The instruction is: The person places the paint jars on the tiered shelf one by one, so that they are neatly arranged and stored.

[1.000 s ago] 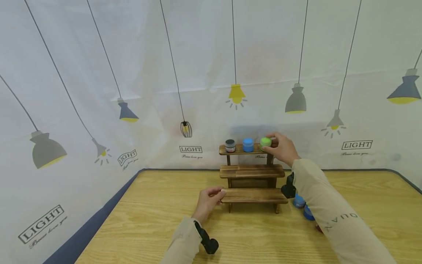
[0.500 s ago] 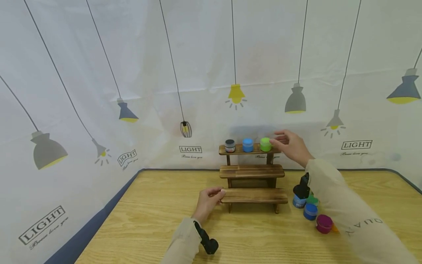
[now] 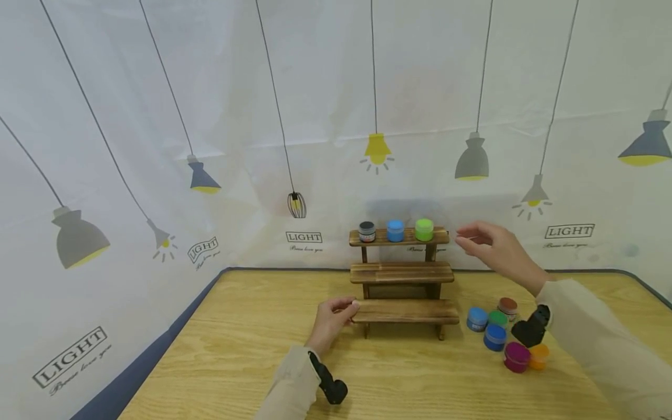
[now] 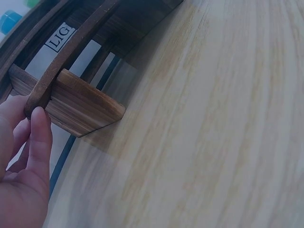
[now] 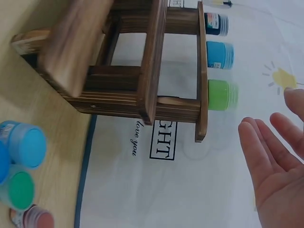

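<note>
A three-step wooden stand [image 3: 401, 273] stands at the back of the table. Along its top step sit a black-lidded jar [image 3: 367, 232], a light blue jar [image 3: 395, 231] and a light green jar [image 3: 424, 230]. My left hand [image 3: 332, 319] pinches the left end of the lowest step between thumb and fingers, which the left wrist view shows close up. To the right of the top step, my right hand [image 3: 496, 249] hangs in the air, apart from the green jar. Nothing is in its loosely bent fingers [image 5: 254, 142].
On the table right of the stand are several jars: light blue [image 3: 477, 319], green [image 3: 497, 318], darker blue [image 3: 495, 337], brownish red [image 3: 507, 308], purple [image 3: 517, 356] and orange [image 3: 539, 356]. A white cloth [image 3: 325, 116] printed with lamps hangs behind.
My right hand has let go of the light green jar and drawn back to the right. The jars on the table have come into view from behind the sleeve. My left hand stays put.
</note>
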Demonstrator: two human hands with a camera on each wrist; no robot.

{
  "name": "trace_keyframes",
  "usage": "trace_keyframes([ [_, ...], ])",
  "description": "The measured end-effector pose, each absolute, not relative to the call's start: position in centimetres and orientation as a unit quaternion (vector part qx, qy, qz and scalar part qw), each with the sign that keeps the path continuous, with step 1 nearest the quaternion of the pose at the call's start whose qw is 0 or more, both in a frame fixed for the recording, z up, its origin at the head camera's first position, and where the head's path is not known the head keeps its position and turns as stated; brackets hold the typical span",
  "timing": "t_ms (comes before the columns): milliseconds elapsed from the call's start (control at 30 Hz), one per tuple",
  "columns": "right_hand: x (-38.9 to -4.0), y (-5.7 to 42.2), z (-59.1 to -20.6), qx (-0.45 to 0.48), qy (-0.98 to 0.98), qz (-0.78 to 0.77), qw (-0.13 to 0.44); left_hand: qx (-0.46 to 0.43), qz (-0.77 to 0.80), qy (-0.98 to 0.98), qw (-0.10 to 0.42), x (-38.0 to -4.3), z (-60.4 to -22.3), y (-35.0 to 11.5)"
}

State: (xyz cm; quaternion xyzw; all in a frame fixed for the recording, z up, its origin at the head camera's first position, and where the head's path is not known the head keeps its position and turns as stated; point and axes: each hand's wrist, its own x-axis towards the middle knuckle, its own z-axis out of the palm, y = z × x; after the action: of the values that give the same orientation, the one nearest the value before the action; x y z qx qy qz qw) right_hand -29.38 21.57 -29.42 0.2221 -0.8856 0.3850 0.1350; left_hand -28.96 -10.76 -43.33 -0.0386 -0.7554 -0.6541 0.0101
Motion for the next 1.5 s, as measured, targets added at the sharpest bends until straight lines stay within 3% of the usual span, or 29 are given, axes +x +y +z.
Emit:
trace_keyframes([
  [233,-26.2,23.8,-31.2,0.232,-0.896,0.362,0.112,-0.038,-0.654,-0.755,0.012,-29.2,-43.3,-10.6],
  [700,-23.4,29.6,-35.8,0.174,-0.914,0.361,0.066,-0.044,-0.658,-0.752,0.002,-27.7,-41.6,-10.4],
  [833,-23.0,30.4,-37.4,0.157,-0.926,0.338,0.062,-0.044,-0.655,-0.754,0.006,-26.9,-40.7,-10.2],
  [1033,-22.8,31.4,-39.5,0.141,-0.927,0.348,0.007,-0.043,-0.658,-0.752,0.003,-27.8,-41.7,-10.5],
  [1500,-22.7,32.3,-42.2,0.181,-0.907,0.375,-0.066,-0.048,-0.661,-0.749,-0.002,-28.3,-42.1,-10.7],
])
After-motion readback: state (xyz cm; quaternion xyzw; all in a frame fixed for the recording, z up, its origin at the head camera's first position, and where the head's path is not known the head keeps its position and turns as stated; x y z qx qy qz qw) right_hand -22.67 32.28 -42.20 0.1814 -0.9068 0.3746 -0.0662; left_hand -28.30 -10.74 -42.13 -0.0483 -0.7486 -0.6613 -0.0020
